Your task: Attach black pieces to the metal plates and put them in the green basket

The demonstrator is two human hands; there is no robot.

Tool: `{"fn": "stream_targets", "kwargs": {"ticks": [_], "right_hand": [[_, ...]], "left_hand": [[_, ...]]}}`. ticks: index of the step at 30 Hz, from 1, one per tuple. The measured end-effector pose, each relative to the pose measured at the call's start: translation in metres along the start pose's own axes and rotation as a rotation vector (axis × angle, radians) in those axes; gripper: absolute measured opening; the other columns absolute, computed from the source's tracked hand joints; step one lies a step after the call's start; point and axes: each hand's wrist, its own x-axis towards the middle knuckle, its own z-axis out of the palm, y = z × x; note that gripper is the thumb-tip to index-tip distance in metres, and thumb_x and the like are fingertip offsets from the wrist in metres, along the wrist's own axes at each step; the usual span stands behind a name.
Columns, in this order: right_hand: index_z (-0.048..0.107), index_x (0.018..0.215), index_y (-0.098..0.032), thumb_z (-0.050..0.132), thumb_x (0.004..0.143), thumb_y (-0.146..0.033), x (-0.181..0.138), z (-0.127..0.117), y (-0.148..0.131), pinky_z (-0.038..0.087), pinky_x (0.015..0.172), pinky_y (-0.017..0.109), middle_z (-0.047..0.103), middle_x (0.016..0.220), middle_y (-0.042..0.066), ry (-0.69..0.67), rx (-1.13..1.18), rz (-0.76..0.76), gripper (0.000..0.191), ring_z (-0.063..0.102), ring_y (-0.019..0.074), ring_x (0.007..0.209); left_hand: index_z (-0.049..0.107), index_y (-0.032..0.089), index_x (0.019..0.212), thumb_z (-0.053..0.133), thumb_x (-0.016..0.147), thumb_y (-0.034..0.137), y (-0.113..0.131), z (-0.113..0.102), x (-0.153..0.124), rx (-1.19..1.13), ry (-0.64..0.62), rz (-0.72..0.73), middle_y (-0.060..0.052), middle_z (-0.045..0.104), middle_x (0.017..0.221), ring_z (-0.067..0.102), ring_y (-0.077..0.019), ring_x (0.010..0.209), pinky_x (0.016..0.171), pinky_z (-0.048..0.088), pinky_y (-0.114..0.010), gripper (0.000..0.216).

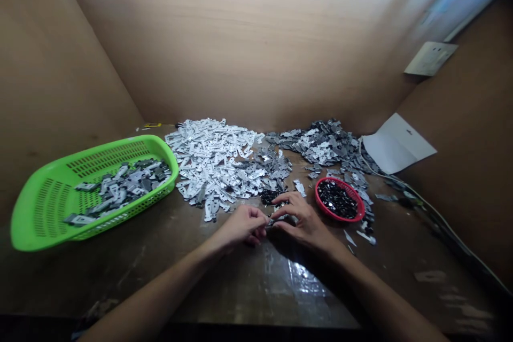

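My left hand [243,224] and my right hand [298,217] meet at the middle of the dark table [224,283]. Both are closed in a pinch on a small grey metal part [276,220] held between them. Just beyond my fingers lies a small cluster of black pieces [271,195]. A big heap of silver-white metal strips [212,163] spreads behind my left hand. A heap of darker grey metal pieces [324,144] lies behind my right hand.
A green perforated basket [44,208] with several assembled grey parts sits at the left. A small red bowl [358,217] of black pieces stands right of my right hand. A white sheet [396,141] and a cable [436,219] lie at the right. Brown board walls enclose the table.
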Motion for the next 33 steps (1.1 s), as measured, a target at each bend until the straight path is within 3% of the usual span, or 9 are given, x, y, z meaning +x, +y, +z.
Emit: {"fn": "stream_targets", "kwargs": {"ticks": [4,8,12,16,22,29,33], "right_hand": [[0.063,0.093,-0.022,0.052,0.082,-0.031,0.002,-0.007,0.005,0.036,0.096,0.031,0.050,0.112,0.003,0.078,-0.053,0.029,0.017,0.042,0.0130,0.109],[0.060,0.100,-0.019,0.044,0.086,-0.028,0.004,-0.013,0.031,0.040,0.086,0.027,0.053,0.102,0.006,0.202,-0.169,0.210,0.023,0.048,0.0122,0.096],[0.055,0.112,-0.018,0.036,0.088,-0.022,0.003,-0.007,0.052,0.039,0.089,0.027,0.053,0.107,0.006,0.123,-0.339,0.230,0.031,0.047,0.0128,0.098],[0.054,0.115,-0.020,0.033,0.089,-0.022,0.008,-0.007,0.053,0.037,0.091,0.025,0.051,0.112,0.004,0.107,-0.467,0.222,0.034,0.045,0.0125,0.102],[0.062,0.099,-0.024,0.036,0.088,-0.032,0.026,-0.028,0.058,0.035,0.081,0.027,0.057,0.096,0.004,-0.082,-0.603,0.282,0.029,0.044,0.0165,0.095],[0.057,0.107,-0.026,0.037,0.082,-0.057,0.069,-0.016,0.051,0.036,0.076,0.023,0.058,0.100,0.002,-0.148,-0.556,0.448,0.044,0.051,0.0149,0.092],[0.058,0.109,-0.027,0.031,0.086,-0.044,0.081,-0.033,0.057,0.037,0.078,0.022,0.058,0.105,0.004,-0.164,-0.620,0.539,0.039,0.053,0.0141,0.094]], "left_hand": [[0.058,0.011,0.081,0.057,0.072,0.039,-0.002,0.000,0.001,0.011,0.018,0.005,-0.004,0.058,0.066,0.049,-0.0076,0.049,0.049,0.043,-0.020,0.030],[0.056,0.011,0.078,0.059,0.071,0.039,-0.002,0.000,0.001,0.032,0.026,0.002,-0.004,0.057,0.064,0.049,-0.0081,0.048,0.047,0.042,-0.020,0.030],[0.055,0.011,0.078,0.058,0.071,0.039,-0.002,0.000,0.000,0.054,0.018,0.006,-0.005,0.057,0.064,0.049,-0.0082,0.049,0.046,0.042,-0.019,0.028],[0.055,0.011,0.077,0.057,0.071,0.036,-0.002,0.000,0.001,0.060,0.010,0.021,-0.004,0.056,0.063,0.049,-0.0081,0.049,0.044,0.040,-0.018,0.025],[0.055,0.011,0.077,0.056,0.071,0.036,-0.001,-0.001,0.001,0.065,0.014,0.002,-0.003,0.055,0.061,0.046,-0.0076,0.045,0.044,0.042,-0.020,0.025],[0.054,0.011,0.076,0.056,0.071,0.034,-0.001,0.000,0.001,0.057,0.026,0.003,-0.003,0.055,0.060,0.044,-0.0071,0.044,0.042,0.039,-0.019,0.023],[0.054,0.011,0.076,0.056,0.071,0.032,0.002,0.000,0.000,0.052,0.024,0.010,-0.003,0.055,0.060,0.045,-0.0075,0.045,0.042,0.039,-0.019,0.022]]}}
